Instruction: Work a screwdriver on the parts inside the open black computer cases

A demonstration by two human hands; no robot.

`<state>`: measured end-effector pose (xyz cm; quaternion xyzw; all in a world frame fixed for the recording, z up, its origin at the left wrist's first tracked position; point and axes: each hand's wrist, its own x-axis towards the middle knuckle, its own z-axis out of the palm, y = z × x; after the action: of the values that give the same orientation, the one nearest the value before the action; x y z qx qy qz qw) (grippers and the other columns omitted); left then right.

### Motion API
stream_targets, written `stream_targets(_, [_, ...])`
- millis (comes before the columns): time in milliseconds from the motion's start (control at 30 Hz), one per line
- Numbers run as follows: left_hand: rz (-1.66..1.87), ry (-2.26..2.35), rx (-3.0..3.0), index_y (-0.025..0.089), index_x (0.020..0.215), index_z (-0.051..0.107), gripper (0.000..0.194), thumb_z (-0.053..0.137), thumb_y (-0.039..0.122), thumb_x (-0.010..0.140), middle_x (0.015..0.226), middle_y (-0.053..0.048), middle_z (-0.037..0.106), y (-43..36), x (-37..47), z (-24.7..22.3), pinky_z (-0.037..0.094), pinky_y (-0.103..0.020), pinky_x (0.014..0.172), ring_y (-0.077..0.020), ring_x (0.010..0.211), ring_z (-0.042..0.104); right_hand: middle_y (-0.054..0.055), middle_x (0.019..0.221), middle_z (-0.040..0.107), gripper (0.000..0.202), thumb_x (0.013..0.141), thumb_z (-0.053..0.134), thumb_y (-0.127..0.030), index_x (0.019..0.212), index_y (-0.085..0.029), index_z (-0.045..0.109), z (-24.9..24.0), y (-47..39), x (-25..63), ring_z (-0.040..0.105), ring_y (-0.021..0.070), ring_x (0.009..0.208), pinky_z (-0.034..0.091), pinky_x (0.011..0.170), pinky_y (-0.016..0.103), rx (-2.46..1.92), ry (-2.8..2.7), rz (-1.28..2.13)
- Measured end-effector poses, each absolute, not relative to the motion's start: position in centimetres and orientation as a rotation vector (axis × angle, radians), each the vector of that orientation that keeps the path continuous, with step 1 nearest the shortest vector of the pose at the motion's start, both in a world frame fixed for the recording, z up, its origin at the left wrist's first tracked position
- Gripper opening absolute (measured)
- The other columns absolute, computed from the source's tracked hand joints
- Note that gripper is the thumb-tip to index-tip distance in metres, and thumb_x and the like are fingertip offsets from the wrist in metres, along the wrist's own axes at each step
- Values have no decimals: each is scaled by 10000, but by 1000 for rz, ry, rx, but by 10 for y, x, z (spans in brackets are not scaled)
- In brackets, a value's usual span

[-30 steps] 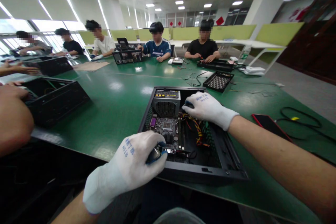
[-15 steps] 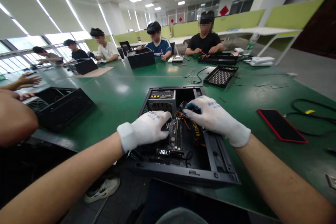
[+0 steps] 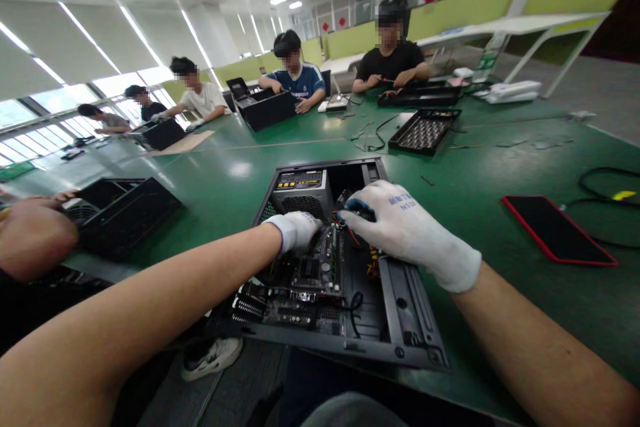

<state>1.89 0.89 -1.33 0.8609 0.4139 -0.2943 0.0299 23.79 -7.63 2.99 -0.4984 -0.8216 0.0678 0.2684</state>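
An open black computer case [image 3: 410, 293] lies on its side before me, its motherboard [image 3: 325, 267] and power supply [image 3: 301, 190] exposed. My left hand [image 3: 299, 230], in a white work glove, reaches in at the motherboard's upper edge, just below the power supply. Its fingertips bend down and are hidden, so what they touch does not show. My right hand [image 3: 400, 220], in a matching glove with blue-coated fingers, curls its thumb and fingers round a bundle of coloured power cables [image 3: 354, 235] beside the board. More of these cables hang below that hand.
A red-edged black phone or tablet [image 3: 557, 230] lies to the right near a black cable [image 3: 600, 187]. Beyond the case is a black tray [image 3: 425, 132]. Another computer case [image 3: 133, 213] stands left, beside a co-worker's arm [image 3: 35, 233]. Several people work across the green table [image 3: 225, 207].
My left hand has moved up and inward towards the power supply, uncovering more of the motherboard. My right hand stays at the cables, slightly shifted. The view has tilted a little.
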Motion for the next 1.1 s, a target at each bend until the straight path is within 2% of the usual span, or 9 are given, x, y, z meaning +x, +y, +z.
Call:
stream_targets(133, [-903,1272,2656,162,1315,701,542,817,280,800,1344,-166,732,8,18,-13,542,-379,1088,-330,1246,701,107,983,750,370,1025,596,-498,1031,-171,769,29,-75,238,642,270,954,439,862,388,-1329,-2225,182])
stream_targets(233, [-904,1280,2648,181,1302,708,520,816,313,811,1334,-148,739,8,17,-12,550,-353,1070,-315,1231,710,111,993,747,369,1024,598,-496,1037,-169,766,29,-75,238,643,276,967,441,875,396,-1329,-2222,180])
stream_targets(433, [-937,1283,2629,159,1285,721,442,765,275,861,1325,-161,746,8,18,-13,561,-368,1060,-321,1225,717,110,983,742,365,1021,593,-493,1019,-171,764,29,-77,238,640,273,944,446,865,397,-1348,-2221,179])
stream_targets(633, [-988,1291,2601,156,1295,721,469,789,240,839,1345,-161,740,5,22,-6,558,-366,1073,-319,1241,711,107,979,743,365,1021,587,-492,1017,-176,769,29,-76,238,644,274,953,452,880,400,-1348,-2213,184])
stream_targets(867, [-995,1296,2597,175,1264,738,416,772,279,863,1323,-149,752,4,23,-4,565,-361,1058,-310,1218,722,103,974,738,376,1022,586,-504,1027,-175,767,28,-75,238,641,272,946,452,866,394,-1342,-2217,171])
stream_targets(1100, [-989,1303,2607,168,1270,734,445,775,359,870,1327,-158,749,5,21,-7,560,-357,1062,-310,1216,723,103,969,736,371,1027,573,-487,1010,-173,769,27,-76,238,642,273,949,454,876,397,-1322,-2204,162])
